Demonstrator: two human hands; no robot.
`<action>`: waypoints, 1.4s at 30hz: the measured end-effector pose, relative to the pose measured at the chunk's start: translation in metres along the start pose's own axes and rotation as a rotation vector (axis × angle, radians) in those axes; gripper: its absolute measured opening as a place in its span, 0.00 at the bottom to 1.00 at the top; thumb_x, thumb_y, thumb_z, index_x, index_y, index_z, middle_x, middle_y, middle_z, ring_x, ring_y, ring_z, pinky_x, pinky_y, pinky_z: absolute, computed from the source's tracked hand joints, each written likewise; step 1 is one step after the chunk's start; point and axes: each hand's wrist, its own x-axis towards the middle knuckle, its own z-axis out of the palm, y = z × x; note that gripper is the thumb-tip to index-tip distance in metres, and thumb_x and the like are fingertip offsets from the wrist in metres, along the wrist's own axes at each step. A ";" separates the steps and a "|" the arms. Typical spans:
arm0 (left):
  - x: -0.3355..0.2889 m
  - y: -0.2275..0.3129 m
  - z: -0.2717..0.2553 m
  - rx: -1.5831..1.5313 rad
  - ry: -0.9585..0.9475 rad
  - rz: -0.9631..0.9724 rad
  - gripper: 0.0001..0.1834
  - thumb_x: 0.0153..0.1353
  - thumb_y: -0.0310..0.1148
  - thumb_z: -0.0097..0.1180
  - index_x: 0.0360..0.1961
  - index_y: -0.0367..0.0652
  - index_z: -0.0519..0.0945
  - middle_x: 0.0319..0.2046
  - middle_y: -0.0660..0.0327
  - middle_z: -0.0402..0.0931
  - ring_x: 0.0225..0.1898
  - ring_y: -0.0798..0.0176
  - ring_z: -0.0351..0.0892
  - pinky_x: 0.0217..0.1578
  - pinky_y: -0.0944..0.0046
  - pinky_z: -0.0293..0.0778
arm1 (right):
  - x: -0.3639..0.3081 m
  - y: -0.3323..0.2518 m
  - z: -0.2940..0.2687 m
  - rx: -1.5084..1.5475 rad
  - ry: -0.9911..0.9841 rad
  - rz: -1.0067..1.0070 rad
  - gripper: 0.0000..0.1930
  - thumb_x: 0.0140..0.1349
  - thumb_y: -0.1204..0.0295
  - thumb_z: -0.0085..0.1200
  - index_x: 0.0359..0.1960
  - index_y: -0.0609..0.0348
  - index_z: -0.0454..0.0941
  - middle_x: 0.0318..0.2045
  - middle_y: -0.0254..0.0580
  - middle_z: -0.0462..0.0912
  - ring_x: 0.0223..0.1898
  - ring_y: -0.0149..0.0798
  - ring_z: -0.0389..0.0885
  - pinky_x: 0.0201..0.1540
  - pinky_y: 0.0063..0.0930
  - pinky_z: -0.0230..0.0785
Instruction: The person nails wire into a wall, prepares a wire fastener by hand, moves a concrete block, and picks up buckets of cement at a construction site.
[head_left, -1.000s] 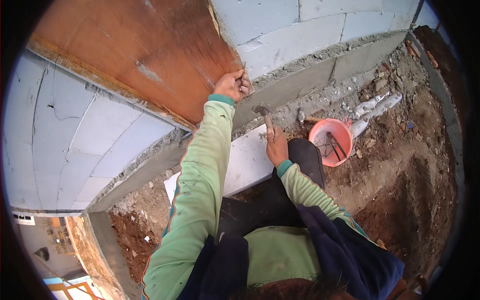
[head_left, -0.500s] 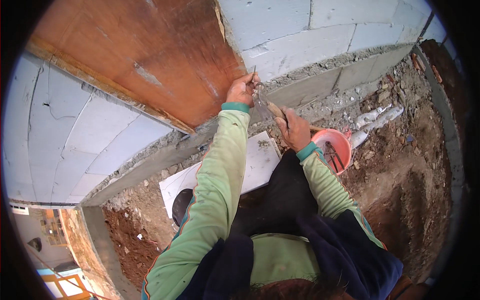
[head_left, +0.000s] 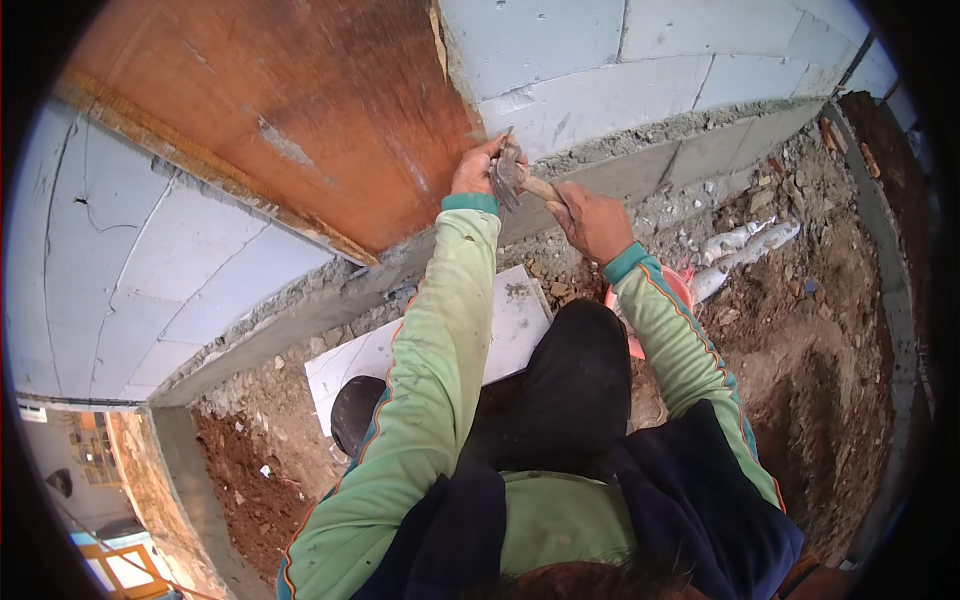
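My right hand [head_left: 597,224] is closed around the wooden handle of a hammer [head_left: 540,189]. Its dark metal head lies right by my left hand [head_left: 474,170] and hides part of its fingers. That left hand is closed at the lower corner of a brown wooden panel [head_left: 350,120], pinching a thin metal spike [head_left: 509,131]; whether it is a nail or a slim chisel I cannot tell. The tip of the spike points up toward the joint between the panel and the pale block wall [head_left: 590,105].
A rough concrete ledge [head_left: 640,170] runs below the blocks. Behind my right forearm stands a pink bucket [head_left: 680,285], partly hidden, with a whitish pipe-like piece [head_left: 750,258] beyond. A white slab [head_left: 515,320] lies by my knees. Rubble and brown soil [head_left: 790,370] cover the ground at right.
The hammer head has come up against my left hand, and my right hand has shifted slightly. My right forearm now covers much of the bucket. The left hand keeps its place.
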 end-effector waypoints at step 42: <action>-0.155 0.039 -0.033 1.428 0.525 0.522 0.12 0.61 0.37 0.59 0.38 0.39 0.85 0.28 0.58 0.83 0.25 0.62 0.79 0.28 0.62 0.73 | 0.025 -0.034 -0.032 0.042 0.091 -0.048 0.15 0.66 0.56 0.55 0.43 0.53 0.73 0.30 0.46 0.79 0.27 0.52 0.80 0.27 0.45 0.70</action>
